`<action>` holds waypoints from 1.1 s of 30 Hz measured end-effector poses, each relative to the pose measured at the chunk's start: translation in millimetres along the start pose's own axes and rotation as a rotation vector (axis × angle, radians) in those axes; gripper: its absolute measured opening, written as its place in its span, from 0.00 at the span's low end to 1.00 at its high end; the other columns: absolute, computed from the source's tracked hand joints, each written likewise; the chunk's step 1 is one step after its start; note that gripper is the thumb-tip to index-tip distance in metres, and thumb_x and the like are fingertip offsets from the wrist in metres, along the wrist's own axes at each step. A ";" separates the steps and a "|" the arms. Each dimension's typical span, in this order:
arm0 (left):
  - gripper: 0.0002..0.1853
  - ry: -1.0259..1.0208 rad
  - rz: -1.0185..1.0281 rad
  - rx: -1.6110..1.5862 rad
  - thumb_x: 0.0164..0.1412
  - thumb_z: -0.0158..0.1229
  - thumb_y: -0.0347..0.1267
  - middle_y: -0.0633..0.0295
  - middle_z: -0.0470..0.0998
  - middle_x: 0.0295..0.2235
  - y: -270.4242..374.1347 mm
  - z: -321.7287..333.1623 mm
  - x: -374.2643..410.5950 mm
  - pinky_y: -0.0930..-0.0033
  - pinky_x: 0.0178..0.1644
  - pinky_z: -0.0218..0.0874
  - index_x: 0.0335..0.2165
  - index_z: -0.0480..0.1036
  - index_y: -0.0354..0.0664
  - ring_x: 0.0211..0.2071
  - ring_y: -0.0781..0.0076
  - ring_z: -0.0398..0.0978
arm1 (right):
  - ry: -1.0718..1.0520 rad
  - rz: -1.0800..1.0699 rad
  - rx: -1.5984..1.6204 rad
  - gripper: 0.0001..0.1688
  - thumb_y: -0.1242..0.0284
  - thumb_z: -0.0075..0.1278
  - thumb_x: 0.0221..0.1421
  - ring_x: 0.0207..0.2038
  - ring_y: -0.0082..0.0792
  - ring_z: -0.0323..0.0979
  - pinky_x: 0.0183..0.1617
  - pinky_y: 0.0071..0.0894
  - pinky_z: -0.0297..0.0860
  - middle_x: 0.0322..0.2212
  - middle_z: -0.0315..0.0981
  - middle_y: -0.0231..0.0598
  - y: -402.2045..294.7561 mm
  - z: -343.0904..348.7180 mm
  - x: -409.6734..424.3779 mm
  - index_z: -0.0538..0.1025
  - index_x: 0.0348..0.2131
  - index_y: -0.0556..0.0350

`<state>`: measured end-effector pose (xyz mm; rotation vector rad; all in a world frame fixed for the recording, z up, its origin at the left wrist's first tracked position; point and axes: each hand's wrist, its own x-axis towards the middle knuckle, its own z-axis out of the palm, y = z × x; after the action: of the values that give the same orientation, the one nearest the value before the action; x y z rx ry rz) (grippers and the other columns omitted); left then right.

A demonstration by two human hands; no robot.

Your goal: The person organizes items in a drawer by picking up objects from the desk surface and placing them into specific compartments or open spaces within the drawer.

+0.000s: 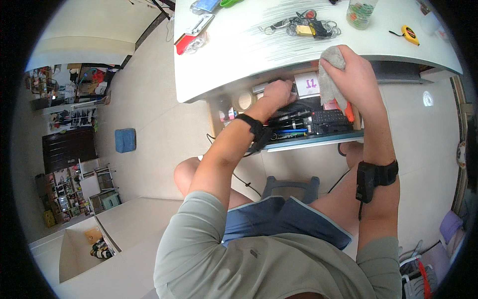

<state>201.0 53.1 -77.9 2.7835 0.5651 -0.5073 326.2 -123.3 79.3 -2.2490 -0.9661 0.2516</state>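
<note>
A drawer point(315, 139) is pulled out below the white tabletop and holds many small items. My left hand point(278, 92) reaches inside it, over dark items near the back. Its fingertips are partly hidden, so I cannot tell whether they grip anything. Left of that hand is a roll of tape point(245, 101); right of it, a white card point(308, 85) bears purple writing. In my right hand point(353, 76) a grey cloth point(330, 80) is bunched and hangs over the drawer's right side. Beneath the cloth's lower end an orange-handled tool point(349, 112) shows. Black pens point(289, 119) and a black keypad-like item point(330, 117) lie toward the front.
On the white table point(227, 67) sit a pile of keys and rings point(310, 28), a clear jar point(360, 15), a yellow tape measure point(410, 35) and a red packet point(183, 44). A blue stool point(125, 140) stands on the floor at left. Cables hang below the drawer.
</note>
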 end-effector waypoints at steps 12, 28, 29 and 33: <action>0.26 0.007 -0.398 -0.013 0.47 0.57 0.51 0.45 0.77 0.31 -95.7 -26.9 -74.7 0.56 0.41 0.67 0.31 0.77 0.35 0.36 0.51 0.76 | -0.025 0.020 -0.051 0.24 0.59 0.51 0.52 0.38 0.49 0.74 0.41 0.41 0.70 0.32 0.75 0.54 -4.7 8.7 -2.2 0.72 0.40 0.61; 0.19 -0.189 -0.282 0.068 0.55 0.47 0.42 0.43 0.75 0.36 -98.0 -10.6 -56.4 0.57 0.44 0.66 0.33 0.77 0.39 0.39 0.47 0.74 | -0.006 0.021 -0.064 0.24 0.59 0.51 0.51 0.37 0.49 0.74 0.41 0.42 0.70 0.31 0.75 0.54 -2.7 3.9 -0.6 0.72 0.38 0.62; 0.20 -0.120 -0.319 0.051 0.54 0.49 0.44 0.44 0.76 0.34 -92.4 -11.9 -57.3 0.55 0.42 0.66 0.32 0.77 0.39 0.37 0.47 0.74 | 0.002 0.010 -0.061 0.24 0.59 0.51 0.51 0.37 0.49 0.74 0.41 0.42 0.70 0.31 0.75 0.55 -0.7 3.2 -0.9 0.72 0.38 0.62; 0.18 -0.038 -0.226 0.127 0.55 0.51 0.43 0.46 0.77 0.32 -82.3 -1.6 -41.1 0.52 0.40 0.67 0.33 0.77 0.40 0.35 0.48 0.75 | 0.002 0.017 -0.053 0.23 0.59 0.51 0.51 0.37 0.51 0.74 0.41 0.42 0.70 0.32 0.74 0.55 -2.1 -1.2 -2.6 0.72 0.37 0.62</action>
<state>131.6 113.6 -75.3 2.8363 0.8736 -0.6621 323.7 -124.7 81.3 -2.3059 -0.9632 0.2345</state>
